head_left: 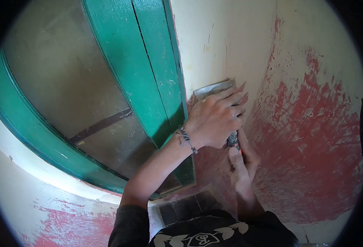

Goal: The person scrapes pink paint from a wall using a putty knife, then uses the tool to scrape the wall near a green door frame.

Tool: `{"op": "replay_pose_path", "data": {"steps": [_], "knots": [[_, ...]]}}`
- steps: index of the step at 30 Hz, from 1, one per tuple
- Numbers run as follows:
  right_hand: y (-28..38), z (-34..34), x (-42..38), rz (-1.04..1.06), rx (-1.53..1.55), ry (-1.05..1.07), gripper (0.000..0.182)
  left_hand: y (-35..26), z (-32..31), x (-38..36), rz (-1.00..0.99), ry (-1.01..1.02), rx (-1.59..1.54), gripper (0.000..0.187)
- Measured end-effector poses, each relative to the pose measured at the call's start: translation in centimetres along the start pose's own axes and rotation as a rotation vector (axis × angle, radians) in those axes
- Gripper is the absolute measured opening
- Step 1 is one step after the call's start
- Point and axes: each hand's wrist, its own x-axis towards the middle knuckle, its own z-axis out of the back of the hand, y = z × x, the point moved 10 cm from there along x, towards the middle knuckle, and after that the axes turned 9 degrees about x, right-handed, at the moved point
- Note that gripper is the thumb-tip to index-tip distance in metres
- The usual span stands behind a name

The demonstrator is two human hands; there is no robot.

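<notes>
A wide-bladed scraper [215, 88] lies against the wall beside the green frame, its metal edge facing up. My left hand [215, 117] is over the head of the scraper, its fingers laid across the blade and pointing right; the thumb is hidden. Lower down, my right hand [243, 164] is closed around the dark handle [232, 139], thumb along it. Around the blade, cream paint [239, 45] meets exposed red paint [313, 164], with ragged flakes next to my left fingertips.
Close on the left stands a green wooden frame [121, 49] with a dusty glass pane [62, 70]. More patchy red and cream wall [66, 222] shows at the lower left. Dark tiles [185, 208] are visible below, near my shirt.
</notes>
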Motion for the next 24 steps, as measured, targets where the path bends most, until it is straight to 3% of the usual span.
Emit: {"op": "replay_pose_path", "data": {"steps": [3, 8, 14, 17, 18, 24], "knots": [[-0.7, 0.0, -1.0, 0.006, -0.006, 0.000, 0.055, -1.4, -1.8, -1.2, -0.028, 0.066, -0.007, 0.032], [0.9, -0.9, 1.2, 0.051, 0.016, -0.006, 0.055, 0.5, 0.2, 0.4, -0.005, 0.035, 0.043, 0.031], [-1.4, -0.4, -1.2, -0.041, 0.039, -0.043, 0.056, -0.6, -1.6, -1.1, -0.014, 0.062, 0.010, 0.035], [0.4, -0.8, 1.4, 0.027, 0.025, -0.029, 0.055, 0.9, 0.1, 0.7, -0.022, 0.027, 0.136, 0.034], [1.0, -0.9, 1.6, 0.049, 0.018, -0.051, 0.055, 1.6, 0.1, 1.1, 0.032, 0.132, -0.024, 0.033], [-1.5, -0.6, -1.7, 0.056, -0.049, -0.015, 0.057, -1.0, -1.5, -1.9, 0.005, 0.071, 0.025, 0.032]]}}
